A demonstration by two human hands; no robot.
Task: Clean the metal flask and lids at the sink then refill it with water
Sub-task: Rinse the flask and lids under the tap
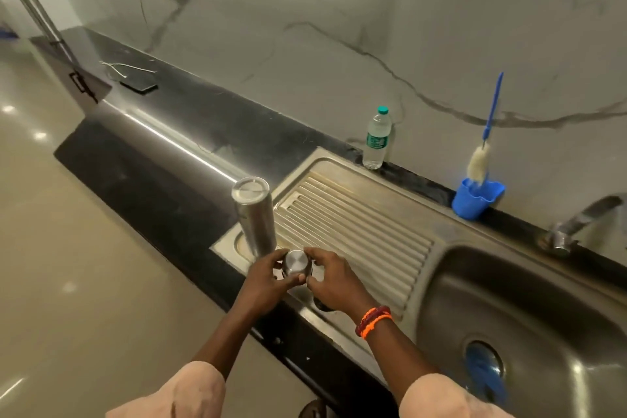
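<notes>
Both hands, left [266, 276] and right [330, 278], clasped round small metal lid [296, 262]; lid's underside hidden. Flask [255, 215] upright alongside.

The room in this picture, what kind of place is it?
Most likely a kitchen. A steel sink with a ribbed drainboard is set into a dark counter, a tap stands behind the basin, and a bottle brush sits in a blue cup by the wall.
</notes>
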